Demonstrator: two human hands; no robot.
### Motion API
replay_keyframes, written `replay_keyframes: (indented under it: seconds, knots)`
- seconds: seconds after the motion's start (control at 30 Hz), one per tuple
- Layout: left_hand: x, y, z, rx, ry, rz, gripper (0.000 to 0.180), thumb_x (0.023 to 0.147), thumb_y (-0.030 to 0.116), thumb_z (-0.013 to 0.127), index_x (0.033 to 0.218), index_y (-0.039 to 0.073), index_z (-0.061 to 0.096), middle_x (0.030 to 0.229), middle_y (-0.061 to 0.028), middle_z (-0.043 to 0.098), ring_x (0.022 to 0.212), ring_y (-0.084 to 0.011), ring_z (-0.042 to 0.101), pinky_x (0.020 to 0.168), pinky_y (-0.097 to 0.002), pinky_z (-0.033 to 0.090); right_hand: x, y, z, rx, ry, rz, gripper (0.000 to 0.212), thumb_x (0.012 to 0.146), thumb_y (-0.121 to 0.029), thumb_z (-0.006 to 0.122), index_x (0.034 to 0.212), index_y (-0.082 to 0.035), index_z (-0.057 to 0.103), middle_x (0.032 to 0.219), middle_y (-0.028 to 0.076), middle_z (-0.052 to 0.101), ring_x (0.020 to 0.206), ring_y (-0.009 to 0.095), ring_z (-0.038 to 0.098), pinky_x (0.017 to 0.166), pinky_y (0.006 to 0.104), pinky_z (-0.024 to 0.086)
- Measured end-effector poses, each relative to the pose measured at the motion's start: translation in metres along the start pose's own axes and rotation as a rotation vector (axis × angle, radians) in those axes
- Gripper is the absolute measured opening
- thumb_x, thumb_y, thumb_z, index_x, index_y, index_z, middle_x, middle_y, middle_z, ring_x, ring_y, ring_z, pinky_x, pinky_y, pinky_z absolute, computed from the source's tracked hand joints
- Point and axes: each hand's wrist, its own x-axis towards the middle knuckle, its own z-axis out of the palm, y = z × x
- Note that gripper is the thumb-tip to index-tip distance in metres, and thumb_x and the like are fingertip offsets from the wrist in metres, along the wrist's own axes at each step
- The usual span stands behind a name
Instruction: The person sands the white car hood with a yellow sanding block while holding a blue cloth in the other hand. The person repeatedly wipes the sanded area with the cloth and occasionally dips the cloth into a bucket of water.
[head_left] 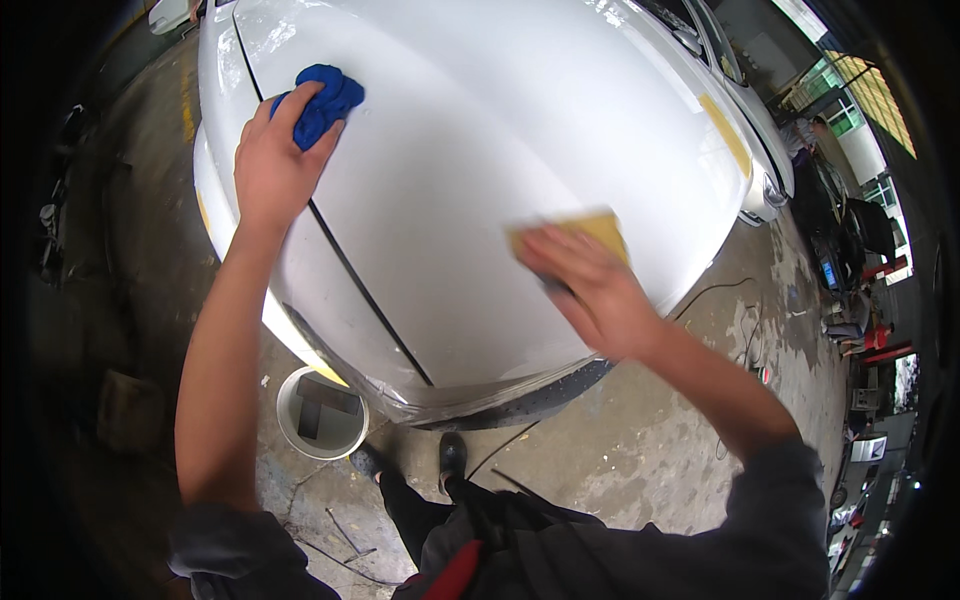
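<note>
A white car hood (470, 130) fills the upper middle of the head view. My left hand (270, 165) rests on the hood's left side, fingers closed on a bunched blue cloth (325, 100). My right hand (590, 290) presses a flat yellow sanding pad (595, 228) against the hood's lower right part. A dark seam line (350, 270) runs down the hood between the two hands.
A white bucket (320, 412) stands on the stained concrete floor below the car's front corner. My dark shoes (452, 452) are beside thin cables on the floor. Yellow tape (725, 135) marks the car's far side. Other vehicles and a person stand at the far right.
</note>
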Motion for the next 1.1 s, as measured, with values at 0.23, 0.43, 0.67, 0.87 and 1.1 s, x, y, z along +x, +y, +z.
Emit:
replay_keyframes:
  seconds: [0.23, 0.43, 0.67, 0.87, 1.1]
  knots:
    - [0.003, 0.012, 0.018, -0.006, -0.002, 0.015, 0.047, 0.091, 0.033, 0.083, 0.135, 0.023, 0.071, 0.123, -0.0126, 0.072, 0.111, -0.0364, 0.069, 0.098, -0.0448, 0.057, 0.015, 0.017, -0.004, -0.02, 0.092, 0.009, 0.045, 0.094, -0.002, 0.063, 0.14, -0.003, 0.067, 0.155, 0.016, 0.059, 0.147, 0.037, 0.052, 0.125, 0.0527, 0.04]
    - [-0.004, 0.004, 0.005, 0.022, 0.02, 0.016, 0.048, 0.092, 0.029, 0.083, 0.136, 0.017, 0.07, 0.121, -0.0147, 0.072, 0.108, -0.0385, 0.069, 0.095, -0.0445, 0.056, -0.012, 0.0, -0.009, -0.021, 0.023, 0.044, 0.042, 0.097, -0.005, 0.064, 0.139, -0.001, 0.067, 0.154, 0.016, 0.06, 0.146, 0.038, 0.053, 0.122, 0.0537, 0.041]
    - [0.0, 0.011, 0.017, 0.017, 0.019, 0.015, 0.049, 0.091, 0.031, 0.083, 0.136, 0.018, 0.069, 0.121, -0.0145, 0.072, 0.11, -0.038, 0.069, 0.096, -0.0449, 0.056, 0.008, 0.017, -0.004, -0.069, 0.081, -0.048, 0.042, 0.098, -0.006, 0.063, 0.14, -0.003, 0.066, 0.154, 0.018, 0.059, 0.146, 0.04, 0.053, 0.122, 0.0543, 0.041]
    - [-0.002, 0.005, 0.005, 0.047, 0.009, -0.016, 0.05, 0.092, 0.036, 0.081, 0.138, 0.022, 0.069, 0.125, -0.0137, 0.072, 0.112, -0.0369, 0.069, 0.1, -0.0453, 0.056, 0.004, 0.002, -0.002, 0.047, 0.061, 0.024, 0.043, 0.099, -0.005, 0.061, 0.141, -0.003, 0.066, 0.153, 0.018, 0.06, 0.146, 0.04, 0.052, 0.123, 0.0546, 0.039]
    - [-0.004, 0.006, 0.01, 0.04, 0.053, -0.016, 0.047, 0.09, 0.031, 0.083, 0.134, 0.019, 0.071, 0.114, -0.0148, 0.072, 0.106, -0.0394, 0.069, 0.093, -0.0466, 0.056, 0.005, 0.014, -0.006, -0.014, -0.06, -0.007, 0.049, 0.102, -0.015, 0.059, 0.149, -0.003, 0.06, 0.162, 0.017, 0.052, 0.153, 0.037, 0.045, 0.127, 0.0534, 0.034]
